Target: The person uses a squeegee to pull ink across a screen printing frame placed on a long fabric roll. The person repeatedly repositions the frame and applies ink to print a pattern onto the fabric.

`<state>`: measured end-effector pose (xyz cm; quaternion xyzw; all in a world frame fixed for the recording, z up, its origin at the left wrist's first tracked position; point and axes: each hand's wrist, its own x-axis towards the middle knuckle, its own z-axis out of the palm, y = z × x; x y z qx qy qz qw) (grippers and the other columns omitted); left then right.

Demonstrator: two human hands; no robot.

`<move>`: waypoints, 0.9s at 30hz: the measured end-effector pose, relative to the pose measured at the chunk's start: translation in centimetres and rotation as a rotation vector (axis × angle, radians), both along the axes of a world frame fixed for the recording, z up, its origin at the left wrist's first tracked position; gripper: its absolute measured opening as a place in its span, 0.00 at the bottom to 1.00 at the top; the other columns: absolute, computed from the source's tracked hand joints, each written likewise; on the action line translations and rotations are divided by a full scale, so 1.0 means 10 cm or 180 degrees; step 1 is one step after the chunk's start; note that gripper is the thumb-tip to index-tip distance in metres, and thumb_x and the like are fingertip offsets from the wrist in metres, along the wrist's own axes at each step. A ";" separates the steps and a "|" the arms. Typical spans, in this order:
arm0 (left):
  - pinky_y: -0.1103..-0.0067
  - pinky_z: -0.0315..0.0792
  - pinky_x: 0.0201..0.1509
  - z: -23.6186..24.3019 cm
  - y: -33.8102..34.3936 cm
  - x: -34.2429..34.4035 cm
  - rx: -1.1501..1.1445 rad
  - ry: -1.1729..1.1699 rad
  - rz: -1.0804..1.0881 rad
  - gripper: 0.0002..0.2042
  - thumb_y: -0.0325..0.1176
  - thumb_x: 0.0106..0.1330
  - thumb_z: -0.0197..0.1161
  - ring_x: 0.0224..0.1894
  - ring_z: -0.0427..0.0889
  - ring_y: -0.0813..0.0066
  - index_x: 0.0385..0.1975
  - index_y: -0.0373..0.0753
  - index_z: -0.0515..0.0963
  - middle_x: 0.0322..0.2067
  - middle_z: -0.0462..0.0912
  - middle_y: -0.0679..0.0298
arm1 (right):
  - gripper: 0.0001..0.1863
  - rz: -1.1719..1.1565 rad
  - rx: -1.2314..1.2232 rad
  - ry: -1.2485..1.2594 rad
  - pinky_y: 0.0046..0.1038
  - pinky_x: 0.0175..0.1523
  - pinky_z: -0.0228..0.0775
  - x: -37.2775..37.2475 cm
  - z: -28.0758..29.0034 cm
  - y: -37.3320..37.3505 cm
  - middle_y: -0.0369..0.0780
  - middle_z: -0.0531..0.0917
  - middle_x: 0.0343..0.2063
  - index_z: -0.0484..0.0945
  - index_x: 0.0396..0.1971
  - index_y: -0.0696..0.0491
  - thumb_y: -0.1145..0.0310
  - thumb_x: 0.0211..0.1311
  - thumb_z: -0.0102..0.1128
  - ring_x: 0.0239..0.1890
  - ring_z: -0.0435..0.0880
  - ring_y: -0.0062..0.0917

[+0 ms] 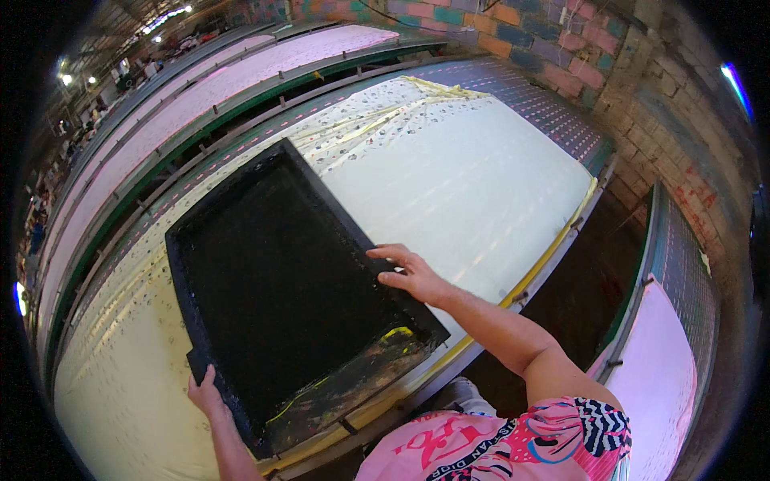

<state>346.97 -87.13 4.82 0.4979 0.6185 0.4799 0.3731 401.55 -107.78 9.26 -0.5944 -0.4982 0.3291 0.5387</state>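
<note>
A large black screen-printing frame (265, 264) lies at a slant over a long table covered with pale cloth (457, 184). Dark mesh fills it, and yellow ink marks its near end. My left hand (208, 394) grips the frame's left rim near the closest corner, thumb on top and the other fingers mostly hidden. On the opposite rim, my right hand (411, 274) holds the edge between thumb and fingers. Small dark printed motifs show on the cloth beyond the frame and along its left, while the cloth to the right is plain white.
A metal rail (553, 258) with small stops runs along the table's right edge, beside a dark aisle. Another table with pink cloth (654, 361) stands right. More long tables with pink cloth (313, 50) lie left. A painted block wall (545, 48) closes the far end.
</note>
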 end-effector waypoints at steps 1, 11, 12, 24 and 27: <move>0.69 0.81 0.50 -0.01 -0.09 0.30 -0.0016 -0.0015 0.0043 0.15 0.27 0.67 0.78 0.41 0.87 0.66 0.51 0.31 0.88 0.44 0.91 0.60 | 0.31 0.0009 -0.0076 -0.0022 0.41 0.78 0.68 0.27 0.00 -0.06 0.46 0.76 0.71 0.81 0.73 0.46 0.55 0.72 0.74 0.76 0.73 0.39; 0.69 0.81 0.54 -0.09 -1.06 2.99 0.0135 0.0133 0.0092 0.18 0.28 0.64 0.81 0.42 0.88 0.65 0.52 0.30 0.88 0.43 0.92 0.58 | 0.28 -0.0520 -0.0297 0.0611 0.45 0.82 0.58 2.62 -0.27 -0.90 0.42 0.74 0.69 0.84 0.69 0.45 0.56 0.72 0.73 0.77 0.69 0.37; 0.70 0.81 0.54 -0.11 -1.14 3.18 0.0086 0.0030 0.0128 0.18 0.28 0.64 0.81 0.43 0.88 0.66 0.52 0.30 0.88 0.43 0.93 0.59 | 0.27 -0.0552 -0.0292 0.0696 0.45 0.81 0.58 2.79 -0.28 -0.98 0.41 0.74 0.69 0.84 0.69 0.46 0.56 0.73 0.73 0.77 0.69 0.37; 0.71 0.81 0.52 -0.06 -1.63 4.46 0.0201 0.0089 0.0087 0.14 0.26 0.66 0.79 0.42 0.87 0.70 0.50 0.32 0.87 0.42 0.92 0.62 | 0.27 -0.0761 -0.0068 0.1403 0.35 0.72 0.71 3.89 -0.48 -1.50 0.40 0.80 0.69 0.81 0.71 0.54 0.67 0.74 0.69 0.65 0.81 0.29; 0.71 0.81 0.52 -0.10 -1.67 4.56 0.0172 0.0126 0.0065 0.14 0.26 0.66 0.79 0.42 0.87 0.70 0.50 0.32 0.87 0.42 0.91 0.62 | 0.27 -0.0801 -0.0181 0.1547 0.35 0.71 0.72 4.04 -0.51 -1.55 0.39 0.83 0.67 0.81 0.71 0.53 0.67 0.74 0.69 0.62 0.83 0.29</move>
